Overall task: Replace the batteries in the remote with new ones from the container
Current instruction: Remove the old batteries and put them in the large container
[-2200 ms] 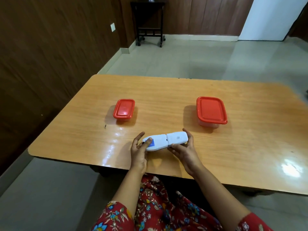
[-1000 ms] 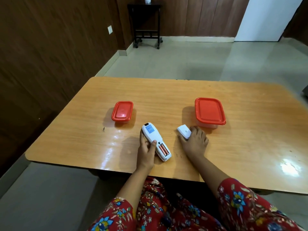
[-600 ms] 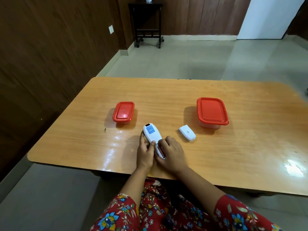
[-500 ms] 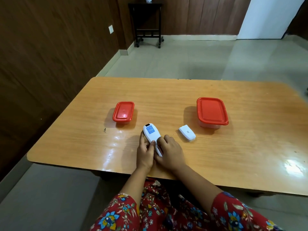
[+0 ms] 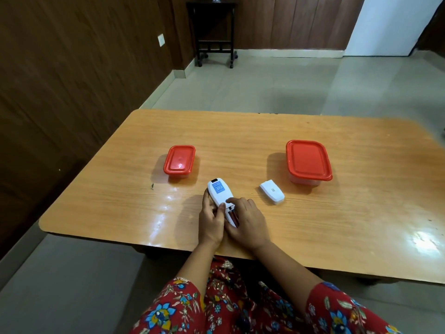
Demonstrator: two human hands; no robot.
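Note:
A white remote (image 5: 219,192) lies face down near the table's front edge, a blue label on its back and its battery bay uncovered. My left hand (image 5: 211,220) grips its left side. Fingers of my right hand (image 5: 248,220) rest over the open bay and hide most of the batteries. The remote's white battery cover (image 5: 272,195) lies loose on the table to the right. A small container with a red lid (image 5: 179,161) stands at the left, a larger red-lidded container (image 5: 308,162) at the right; both are closed.
The wooden table (image 5: 240,131) is glossy, with a glare patch near its front right. A dark panelled wall runs close along the left side. A black side table (image 5: 213,32) stands far back on the tiled floor.
The cover came off the remote and my right hand laid it on the table to the right. That hand then returned to the remote and now covers the open bay.

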